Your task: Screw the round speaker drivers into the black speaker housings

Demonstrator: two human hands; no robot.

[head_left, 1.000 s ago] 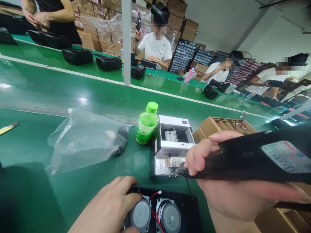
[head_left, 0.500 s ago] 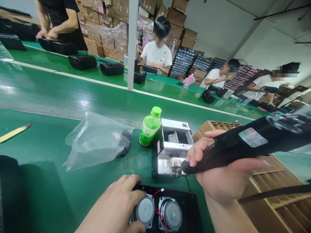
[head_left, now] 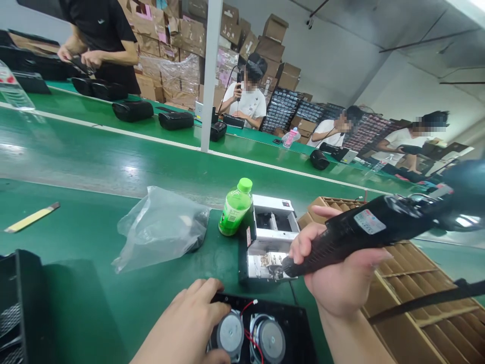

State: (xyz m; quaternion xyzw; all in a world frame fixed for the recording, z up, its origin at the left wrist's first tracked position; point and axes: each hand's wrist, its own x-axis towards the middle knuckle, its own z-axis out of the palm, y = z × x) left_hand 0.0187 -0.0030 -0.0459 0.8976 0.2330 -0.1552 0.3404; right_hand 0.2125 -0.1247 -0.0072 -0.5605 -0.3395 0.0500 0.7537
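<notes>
Head view. Right hand (head_left: 341, 275) wrapped tight around black electric screwdriver (head_left: 371, 230), fingers curled over the barrel, thumb along the top; tool tip down at the open front of a small white metal unit (head_left: 271, 237) on the green tabletop (head_left: 76, 242). Left hand (head_left: 189, 326) loosely spread, palm down, fingertips resting on the upper left corner of a black speaker panel (head_left: 265, 333) at the lower edge, just in front of the white unit. Two round grey speaker backs and red wires showing on the panel. Green bottle (head_left: 235, 207) upright, touching the white unit's left side; crumpled clear plastic bag (head_left: 161, 227) further left with something dark inside, hard to make out. Cardboard divider tray (head_left: 424, 298) under the right wrist. Panel's lower part cut off by the frame; screwdriver bit hidden against the unit; rear of the tool blurred.
</notes>
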